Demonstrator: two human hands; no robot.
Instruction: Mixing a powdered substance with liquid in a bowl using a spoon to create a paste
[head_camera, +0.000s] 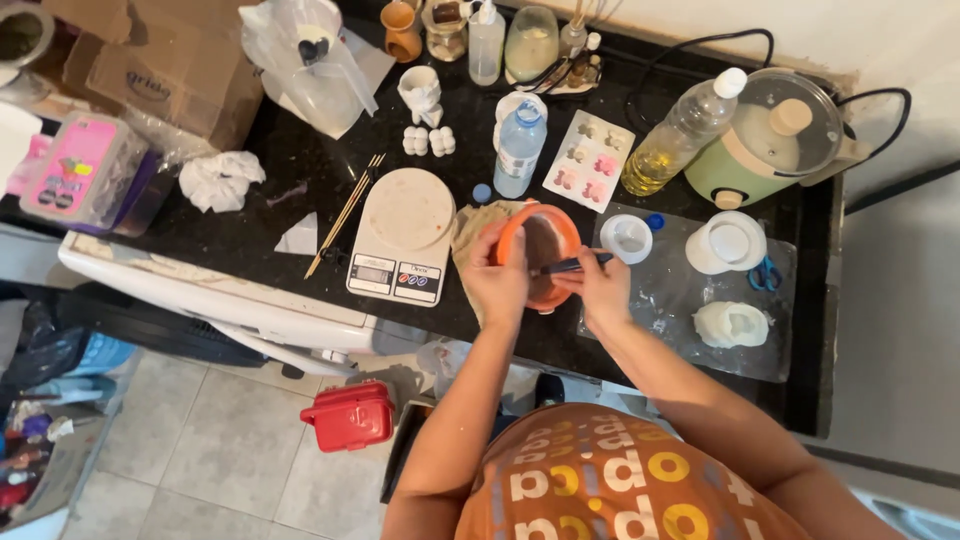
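My left hand (497, 283) grips the rim of the orange bowl (540, 243) to keep it steady on the counter (300, 180), beside the scale (401, 237). My right hand (603, 290) pinches a dark tool (570, 265), tip inside the bowl.

1 orange bowl (545, 240), 1 kitchen scale (403, 237), 2 plastic bottles (520, 148), 1 rice cooker (775, 135), 1 red box (348, 416), 2 hands (500, 285)
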